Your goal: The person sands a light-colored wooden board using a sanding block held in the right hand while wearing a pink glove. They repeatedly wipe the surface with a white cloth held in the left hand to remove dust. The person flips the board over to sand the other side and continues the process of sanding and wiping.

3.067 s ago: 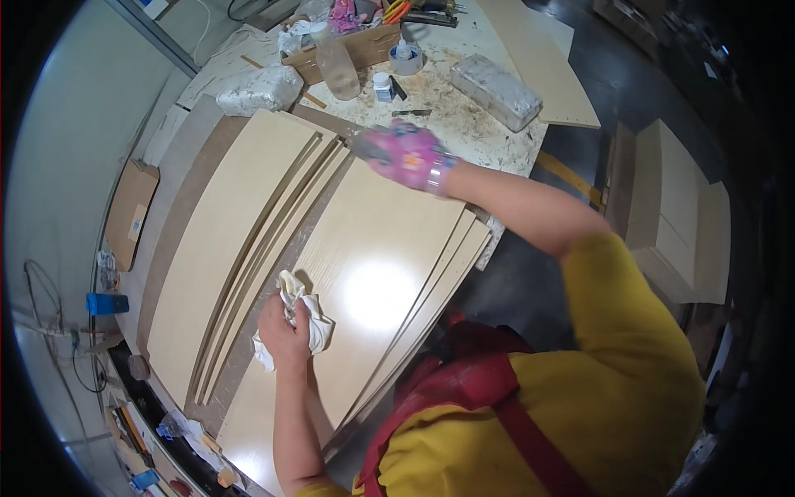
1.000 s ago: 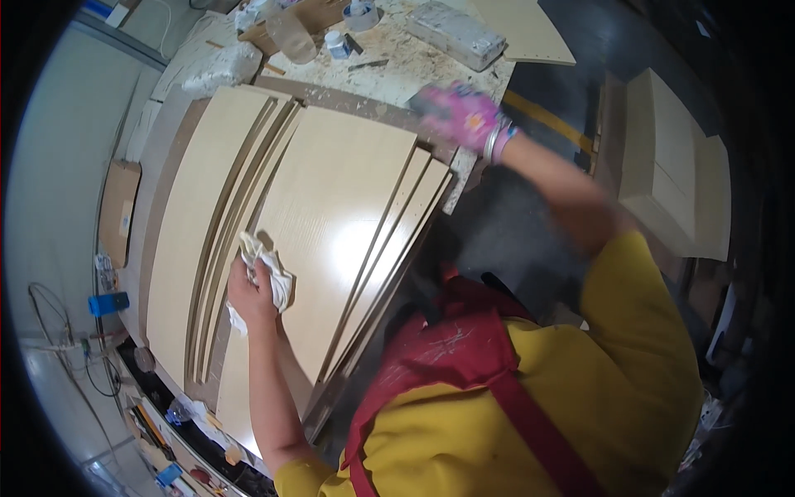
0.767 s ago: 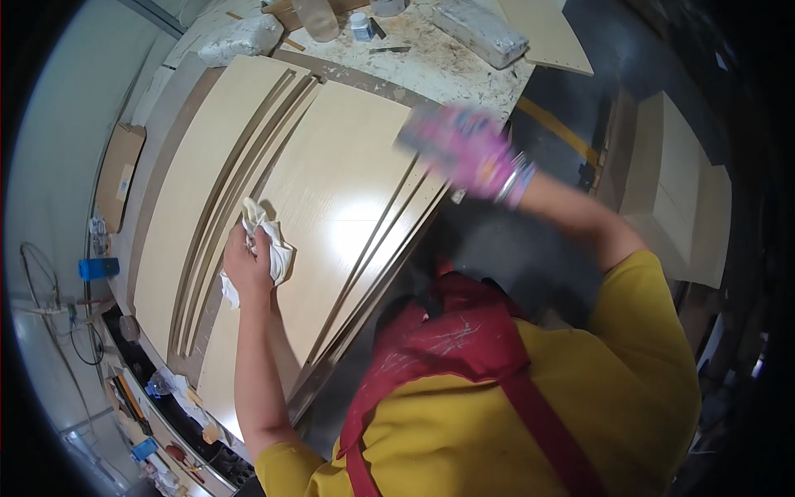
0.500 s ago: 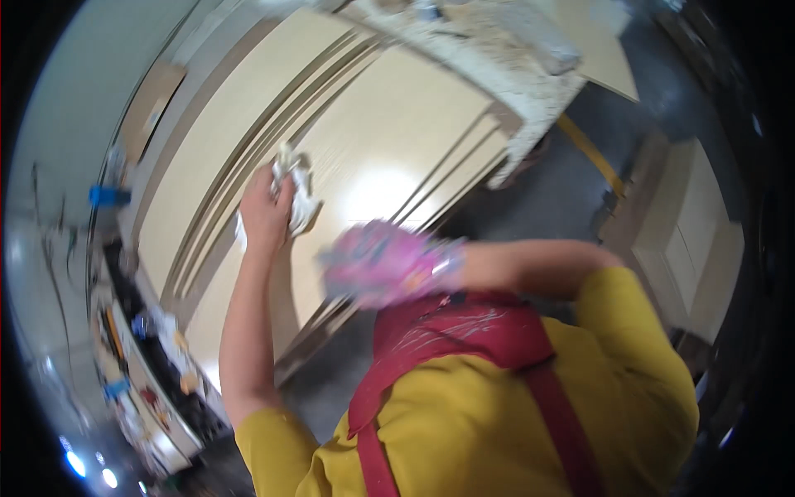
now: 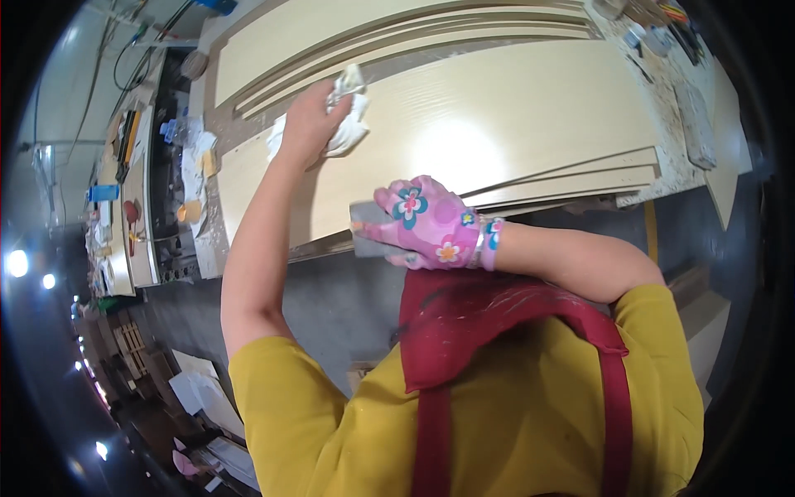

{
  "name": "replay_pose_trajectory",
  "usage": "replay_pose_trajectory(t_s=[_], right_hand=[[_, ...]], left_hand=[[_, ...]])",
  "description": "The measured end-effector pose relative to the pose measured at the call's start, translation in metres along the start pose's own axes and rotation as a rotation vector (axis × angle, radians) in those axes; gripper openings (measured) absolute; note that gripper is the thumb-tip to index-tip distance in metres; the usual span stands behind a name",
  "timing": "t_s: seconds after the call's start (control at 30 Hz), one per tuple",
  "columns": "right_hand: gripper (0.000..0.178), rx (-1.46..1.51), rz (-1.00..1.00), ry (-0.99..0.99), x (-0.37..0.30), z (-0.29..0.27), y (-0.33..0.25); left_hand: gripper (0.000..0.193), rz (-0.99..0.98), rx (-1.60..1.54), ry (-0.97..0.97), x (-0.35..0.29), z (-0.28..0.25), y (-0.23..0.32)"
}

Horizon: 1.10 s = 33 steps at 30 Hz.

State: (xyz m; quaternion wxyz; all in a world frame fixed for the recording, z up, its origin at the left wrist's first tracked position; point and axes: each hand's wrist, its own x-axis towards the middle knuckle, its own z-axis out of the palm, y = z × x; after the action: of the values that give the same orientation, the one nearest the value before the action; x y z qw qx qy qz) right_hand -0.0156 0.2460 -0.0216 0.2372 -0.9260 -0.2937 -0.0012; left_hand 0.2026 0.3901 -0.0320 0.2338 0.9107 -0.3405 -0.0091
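Far left: blue box [image 5: 103, 193] among articles on a side bench; right of it, a clear bottle [image 5: 175, 130] lying near a pale rag. Left hand [image 5: 308, 128], bare, is over the near panel, fingers curled round a crumpled white cloth [image 5: 349, 130], which rests on the panel's left part and shows on both sides of the hand. Behind, narrower pale boards [image 5: 397, 35] lie stacked. Grey block [image 5: 370, 246] is at the panel's front edge, gripped in the pink flowered glove of the right hand [image 5: 426, 219], before the red apron [image 5: 464, 319]; contact between block and panel cannot be told. Pale wood panel [image 5: 538, 116] lies flat, glare mid-surface, more boards below its front edge. Far right: whitish wrapped brick [image 5: 694, 124] on the stained bench.
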Motion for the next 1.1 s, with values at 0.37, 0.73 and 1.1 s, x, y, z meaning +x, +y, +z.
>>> replay_pose_trajectory(t_s=[0.37,0.73,1.1], right_hand=[[0.054,-0.053,-0.105,0.008,0.058,0.026,-0.014],[0.030,0.329,-0.585,-0.403,0.270,0.085,-0.118],[0.051,0.166,-0.231,0.090,0.285,-0.014,-0.037]], left_hand=[[0.062,-0.033,-0.019,-0.102,-0.047,-0.056,-0.118],[0.042,-0.273,-0.595,-0.349,-0.028,-0.106,-0.140],[0.032,0.119,-0.526,-0.089,-0.098,0.007,-0.018]])
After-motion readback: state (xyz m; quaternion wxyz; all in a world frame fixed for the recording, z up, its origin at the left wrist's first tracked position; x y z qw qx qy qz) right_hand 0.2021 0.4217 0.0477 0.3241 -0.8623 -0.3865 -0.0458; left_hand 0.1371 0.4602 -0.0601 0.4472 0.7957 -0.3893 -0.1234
